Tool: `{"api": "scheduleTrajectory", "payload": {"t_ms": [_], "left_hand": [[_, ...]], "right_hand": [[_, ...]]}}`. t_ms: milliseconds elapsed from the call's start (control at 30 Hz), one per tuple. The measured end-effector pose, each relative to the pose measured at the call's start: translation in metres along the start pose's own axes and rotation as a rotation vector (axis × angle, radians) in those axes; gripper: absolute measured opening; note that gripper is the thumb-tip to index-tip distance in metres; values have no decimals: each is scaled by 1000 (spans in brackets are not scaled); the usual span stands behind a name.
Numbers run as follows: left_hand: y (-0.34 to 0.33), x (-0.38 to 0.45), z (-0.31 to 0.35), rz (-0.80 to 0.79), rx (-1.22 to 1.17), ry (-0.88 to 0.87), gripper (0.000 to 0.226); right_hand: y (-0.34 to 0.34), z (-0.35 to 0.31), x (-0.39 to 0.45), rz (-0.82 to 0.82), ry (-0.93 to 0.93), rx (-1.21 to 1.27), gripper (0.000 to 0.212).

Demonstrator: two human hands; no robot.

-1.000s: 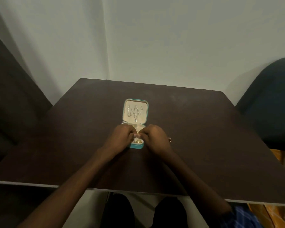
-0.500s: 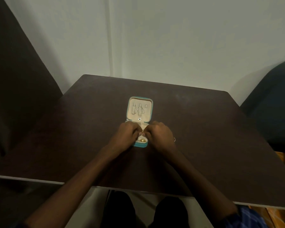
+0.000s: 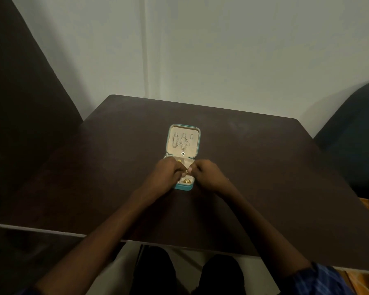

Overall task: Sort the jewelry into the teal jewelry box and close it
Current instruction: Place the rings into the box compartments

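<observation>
box (image 3: 182,188) lengthwise away (lid (image 3: 183,139) far)

Dark brown worktop (image 3: 264,167), matte. Teal jewelry box (image 3: 182,188), cream lining. Gold pieces (image 3: 186,181) in lower compartments; silver chains (image 3: 180,142) on lid, one dark pendant (image 3: 183,153). Blue checked sleeve (image 3: 320,279). Pale grey-white wall (image 3: 222,50). Dark blue chair (image 3: 354,141).

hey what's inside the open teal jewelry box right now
Two chains, one with a dark pendant, hang in the lid. The base holds gold pieces. Both hands cover the rest.
</observation>
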State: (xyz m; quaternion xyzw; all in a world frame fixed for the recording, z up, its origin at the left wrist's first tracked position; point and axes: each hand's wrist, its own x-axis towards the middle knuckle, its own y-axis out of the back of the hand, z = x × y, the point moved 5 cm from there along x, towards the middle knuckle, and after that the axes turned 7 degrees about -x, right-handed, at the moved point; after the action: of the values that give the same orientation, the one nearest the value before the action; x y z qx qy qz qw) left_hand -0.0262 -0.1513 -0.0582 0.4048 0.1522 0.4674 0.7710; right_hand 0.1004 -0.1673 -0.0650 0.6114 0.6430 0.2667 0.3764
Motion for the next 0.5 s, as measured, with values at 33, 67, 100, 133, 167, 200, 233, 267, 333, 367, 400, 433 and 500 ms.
{"api": "scheduleTrajectory", "payload": {"t_ms": [33, 67, 100, 133, 167, 200, 233, 267, 333, 367, 400, 433, 500], "left_hand": [[0, 0, 0, 9, 1, 3, 20], [-1, 0, -1, 12, 1, 7, 20], [-1, 0, -1, 13, 2, 11, 20], [-1, 1, -1, 17, 8, 14, 21], [-2, 1, -1, 22, 18, 17, 22], [-2, 2, 0, 26, 26, 16, 22], [-3, 2, 1, 25, 36, 10, 22], [-4, 2, 2, 25, 49, 0, 23], [-5, 2, 3, 23, 81, -10, 25], [-5, 1, 4, 22, 96, -9, 26], [-5, 0, 4, 20, 109, -8, 26], [-5, 0, 5, 18, 121, -11, 26], [-4, -1, 6, 16, 149, -20, 26]], "right_hand": [[-1, 0, 0, 30, 5, -7, 15], [-1, 0, -1, 61, 19, -19, 14], [0, -1, -2, 89, 44, -32, 14], [0, -1, -4, 110, 73, -44, 13], [1, -1, -5, 128, 100, -64, 12], [2, 0, -6, 143, 114, -100, 12], [2, 2, -7, 163, 122, -156, 14], [2, 3, -7, 186, 129, -224, 17], [2, 0, -9, 226, 168, -343, 23], [2, -2, -9, 241, 193, -388, 25], [1, -4, -9, 255, 213, -426, 26], [1, -5, -8, 264, 227, -458, 27], [1, -5, -6, 267, 232, -508, 28]]}}
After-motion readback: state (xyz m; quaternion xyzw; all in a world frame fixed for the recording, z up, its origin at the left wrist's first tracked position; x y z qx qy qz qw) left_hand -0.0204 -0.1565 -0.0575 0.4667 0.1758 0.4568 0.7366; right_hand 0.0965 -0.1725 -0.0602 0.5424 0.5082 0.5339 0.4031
